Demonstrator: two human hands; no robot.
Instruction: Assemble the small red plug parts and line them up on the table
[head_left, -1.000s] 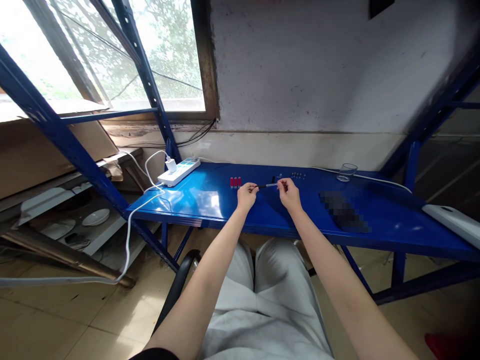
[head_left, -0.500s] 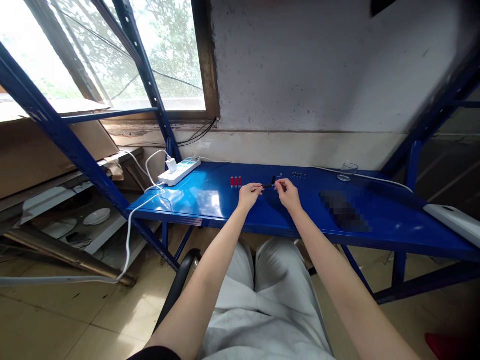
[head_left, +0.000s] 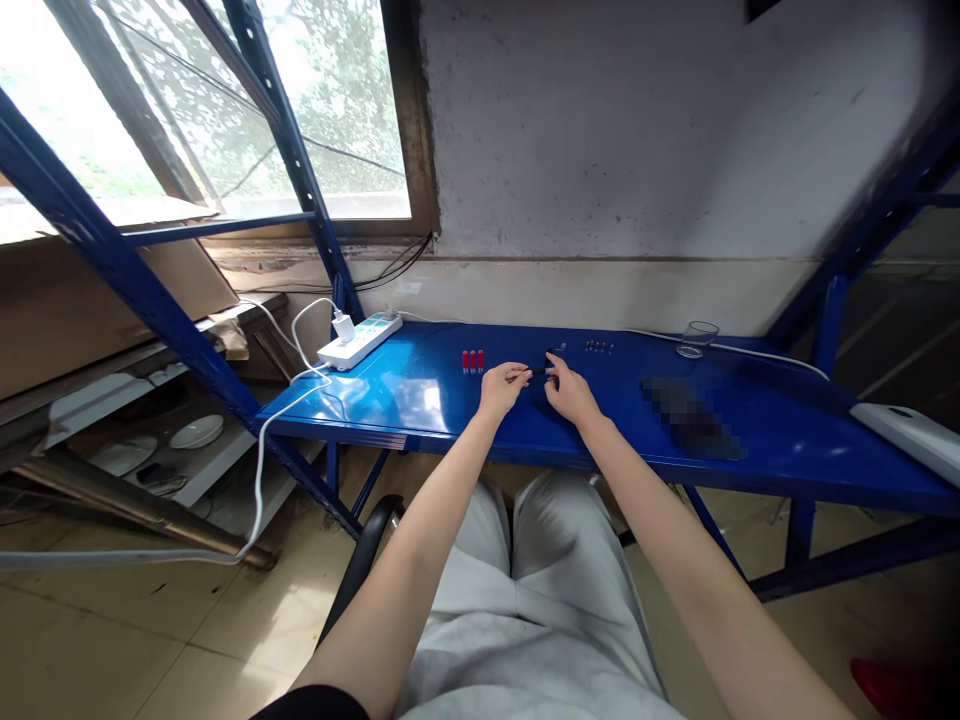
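Both hands meet over the middle of a blue metal shelf (head_left: pixel 420 400). My left hand (head_left: pixel 501 385) is closed in a pinch on one end of a small dark pen-like part (head_left: pixel 538 371). My right hand (head_left: pixel 568 390) is closed in a pinch on its other end. The fingertips are almost touching. Three small red caps (head_left: pixel 472 361) stand just left of my left hand. A row of tiny dark pieces (head_left: pixel 597 347) lies behind my right hand.
A white power strip (head_left: pixel 358 342) with a plugged charger and cable lies at the shelf's left back. A glass cup (head_left: pixel 697 338) stands at the right back, a blurred dark object (head_left: pixel 690 418) to the right, a white device (head_left: pixel 911 432) at the far right. Blue uprights frame the shelf.
My hands have come closer together along the small part, so less of it shows between the fingers. The view has shifted slightly.
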